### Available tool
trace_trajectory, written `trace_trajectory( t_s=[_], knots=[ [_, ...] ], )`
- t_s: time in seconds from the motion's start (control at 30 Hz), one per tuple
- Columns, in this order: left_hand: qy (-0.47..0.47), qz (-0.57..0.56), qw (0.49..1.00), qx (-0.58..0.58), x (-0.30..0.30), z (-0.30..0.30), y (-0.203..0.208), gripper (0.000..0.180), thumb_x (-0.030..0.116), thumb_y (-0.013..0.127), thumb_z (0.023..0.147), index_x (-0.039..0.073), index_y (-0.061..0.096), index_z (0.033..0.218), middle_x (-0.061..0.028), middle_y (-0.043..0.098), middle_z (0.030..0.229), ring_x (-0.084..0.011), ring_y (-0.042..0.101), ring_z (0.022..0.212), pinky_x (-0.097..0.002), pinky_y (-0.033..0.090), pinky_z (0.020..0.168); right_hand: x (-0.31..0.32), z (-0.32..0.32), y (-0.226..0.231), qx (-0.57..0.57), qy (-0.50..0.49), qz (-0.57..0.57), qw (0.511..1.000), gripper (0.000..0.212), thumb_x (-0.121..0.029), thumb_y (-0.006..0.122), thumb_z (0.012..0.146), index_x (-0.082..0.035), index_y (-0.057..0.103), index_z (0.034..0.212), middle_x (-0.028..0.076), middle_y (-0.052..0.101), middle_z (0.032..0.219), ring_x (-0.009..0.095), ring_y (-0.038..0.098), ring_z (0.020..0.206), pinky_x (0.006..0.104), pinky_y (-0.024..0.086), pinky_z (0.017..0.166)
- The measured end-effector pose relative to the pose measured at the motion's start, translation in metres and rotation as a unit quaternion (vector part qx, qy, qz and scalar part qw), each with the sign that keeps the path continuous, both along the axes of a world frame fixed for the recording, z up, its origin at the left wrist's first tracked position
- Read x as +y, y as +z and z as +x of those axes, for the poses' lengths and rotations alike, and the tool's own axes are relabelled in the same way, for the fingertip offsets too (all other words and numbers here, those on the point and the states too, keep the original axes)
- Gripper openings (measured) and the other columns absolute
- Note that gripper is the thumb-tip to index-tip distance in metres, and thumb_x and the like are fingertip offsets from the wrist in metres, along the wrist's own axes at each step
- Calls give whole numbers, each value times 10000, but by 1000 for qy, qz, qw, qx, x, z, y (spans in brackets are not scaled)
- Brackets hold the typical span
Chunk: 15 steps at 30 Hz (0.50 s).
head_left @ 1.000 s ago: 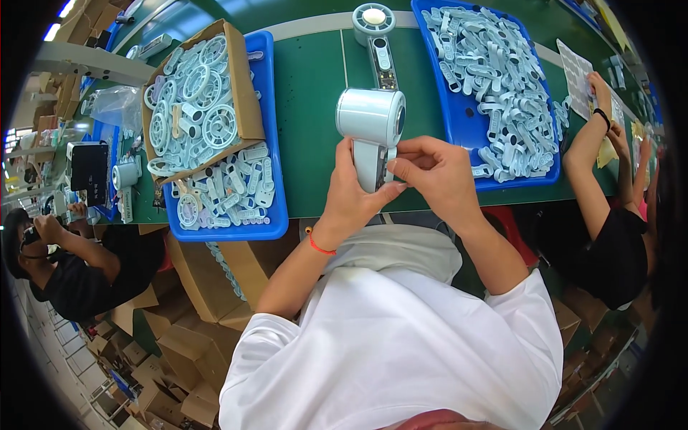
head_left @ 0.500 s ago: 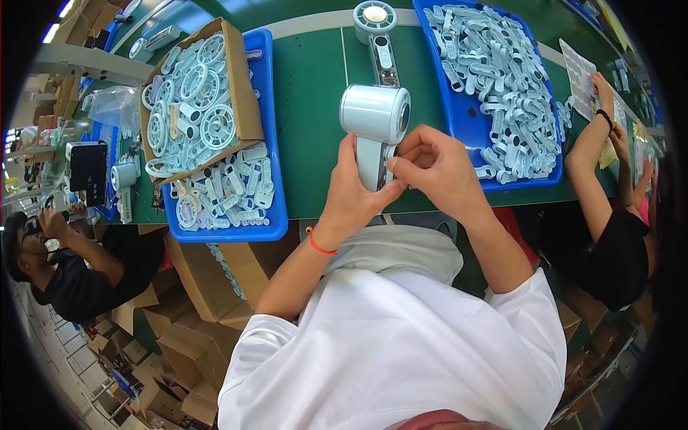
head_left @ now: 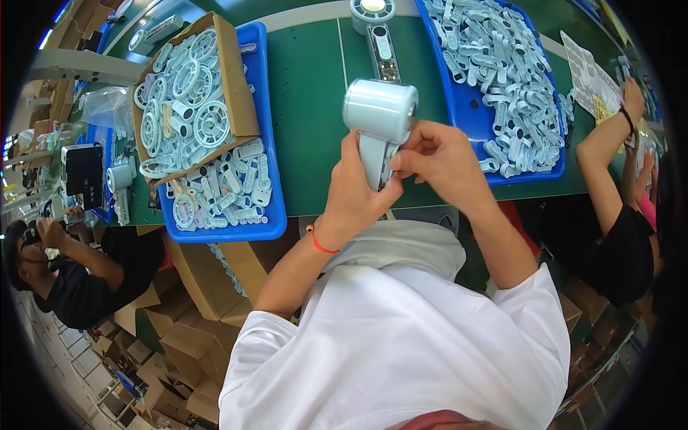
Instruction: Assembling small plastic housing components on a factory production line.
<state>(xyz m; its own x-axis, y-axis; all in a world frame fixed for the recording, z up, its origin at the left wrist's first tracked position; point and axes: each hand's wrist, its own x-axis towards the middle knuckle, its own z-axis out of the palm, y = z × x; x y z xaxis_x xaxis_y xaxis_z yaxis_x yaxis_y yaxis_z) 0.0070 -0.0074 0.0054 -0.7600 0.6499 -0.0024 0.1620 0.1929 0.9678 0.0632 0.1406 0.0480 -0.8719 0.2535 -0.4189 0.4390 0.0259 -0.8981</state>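
Note:
A pale blue handheld fan (head_left: pixel 378 111) is held upright over the near edge of the table, its drum-shaped head at the top. My left hand (head_left: pixel 351 183) wraps round the handle from the left. My right hand (head_left: pixel 446 166) is closed in a pinch against the handle's right side, thumb and fingertips at its edge. Whatever lies between those fingertips is hidden. Beyond the held fan, a second handheld fan (head_left: pixel 383 51) lies on the green table, its handle uncovered at the near end and showing a circuit board.
On the left, a blue tray (head_left: pixel 276 208) bears a cardboard box (head_left: pixel 244 93) of fan rings and small parts. The blue tray (head_left: pixel 459 118) on the right is heaped with pale blue handle pieces (head_left: pixel 519 93). Co-workers sit on both sides; one arm (head_left: pixel 602 147) reaches over papers.
The held fan has tipped slightly to the right and its head has turned a little. My right fingertips have shifted along the handle's edge. At right, the co-worker's hand has moved farther out.

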Motion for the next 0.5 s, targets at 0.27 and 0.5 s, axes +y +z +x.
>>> trace_trajectory(
  t_s=[0.27, 0.5],
  knots=[
    [-16, 0, 998, -64, -8, -3, -1, 659, 108, 638, 712, -89, 294, 1238, -222, 563, 983, -356, 611, 831, -373, 494, 730, -6, -4, -7, 64, 42, 21, 997, 343, -129, 713, 734, -12, 581, 1029, 93, 627, 930, 141, 604, 865, 265, 481, 728],
    [166, 52, 936, 307, -12, -1, -2, 671, 77, 615, 685, -39, 337, 1284, -142, 411, 1151, -280, 364, 1061, -352, 345, 875, -29, -9, -26, 307, -14, -140, 941, 360, -198, 708, 785, -54, 562, 1081, 87, 592, 1072, 195, 573, 986, 323, 460, 853]
  ],
)
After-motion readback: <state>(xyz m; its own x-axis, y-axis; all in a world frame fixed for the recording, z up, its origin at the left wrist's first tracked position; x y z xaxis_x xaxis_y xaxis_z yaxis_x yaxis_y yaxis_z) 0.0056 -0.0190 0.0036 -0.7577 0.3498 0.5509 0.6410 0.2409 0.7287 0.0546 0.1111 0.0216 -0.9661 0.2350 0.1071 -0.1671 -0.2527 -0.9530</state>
